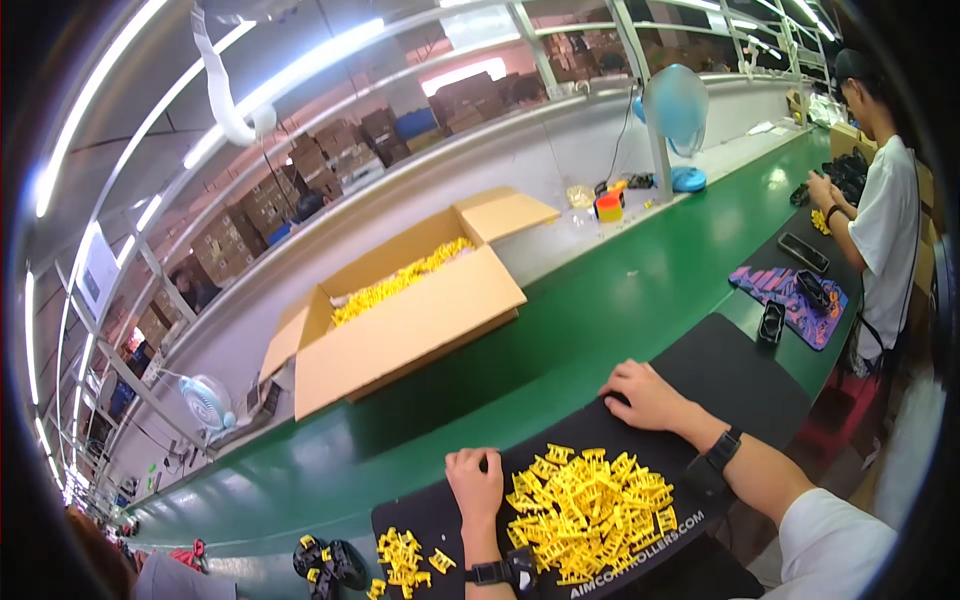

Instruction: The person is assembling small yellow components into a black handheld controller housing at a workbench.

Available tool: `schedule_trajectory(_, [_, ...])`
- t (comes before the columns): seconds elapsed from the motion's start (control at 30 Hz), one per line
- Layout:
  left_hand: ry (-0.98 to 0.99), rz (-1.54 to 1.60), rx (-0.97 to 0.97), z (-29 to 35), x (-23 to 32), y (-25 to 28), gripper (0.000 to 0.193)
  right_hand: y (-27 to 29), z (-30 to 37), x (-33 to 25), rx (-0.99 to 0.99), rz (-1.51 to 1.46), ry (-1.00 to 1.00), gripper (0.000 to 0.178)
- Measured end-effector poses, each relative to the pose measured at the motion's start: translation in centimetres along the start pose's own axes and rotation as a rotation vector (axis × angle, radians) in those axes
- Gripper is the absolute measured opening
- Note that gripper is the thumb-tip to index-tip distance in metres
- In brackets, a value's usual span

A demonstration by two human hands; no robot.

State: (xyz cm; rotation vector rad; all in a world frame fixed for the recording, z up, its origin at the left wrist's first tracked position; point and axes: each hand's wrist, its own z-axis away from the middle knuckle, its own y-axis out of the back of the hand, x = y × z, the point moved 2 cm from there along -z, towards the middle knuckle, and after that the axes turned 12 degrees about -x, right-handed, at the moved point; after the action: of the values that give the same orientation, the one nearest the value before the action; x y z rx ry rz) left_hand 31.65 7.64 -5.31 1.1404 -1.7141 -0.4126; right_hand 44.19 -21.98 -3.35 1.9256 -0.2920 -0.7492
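My left hand (474, 483) is at the far edge of a long black mat (725, 375), its fingers curled over that edge. Farther right along the same edge, my right hand (648, 397) has its fingers bent around the mat, with the thumb on the near side. Between my forearms lies a large heap of small yellow plastic frame-shaped parts (590, 510). A smaller group of yellow parts (402, 560) is left of my left wrist. Both wrists wear dark bands.
A large open cardboard box (410, 335) of yellow parts stands beyond the green bench (590, 290). Black parts with yellow pieces (325, 565) lie lower left. At right, a co-worker (885, 210) handles black items near a patterned mat (800, 300) and a phone (803, 252). Two fans stand behind.
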Motion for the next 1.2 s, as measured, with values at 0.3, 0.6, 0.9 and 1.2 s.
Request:
schedule_trajectory(0.3, [0.05,0.028,-0.072,-1.1,0.0,-0.7,0.015,-0.6,-0.9,1.7,0.004,-0.021,-0.008,0.019])
schedule_trajectory(0.6, [-0.014,-0.007,-0.02,0.1,-2.0,-1.4,0.016,-0.7,-0.3,0.9,0.067,-0.018,0.02,0.013])
schedule_trajectory(0.9, [0.038,-0.031,-0.052,0.7,-1.0,-1.4,0.016,1.0,0.6,-1.0,0.12,-0.023,-0.064,0.013])
schedule_trajectory(1.2, [0.044,-0.013,-0.031,-0.2,-1.6,-1.1,0.015,0.7,-0.2,-0.4,0.129,-0.006,-0.036,0.012])
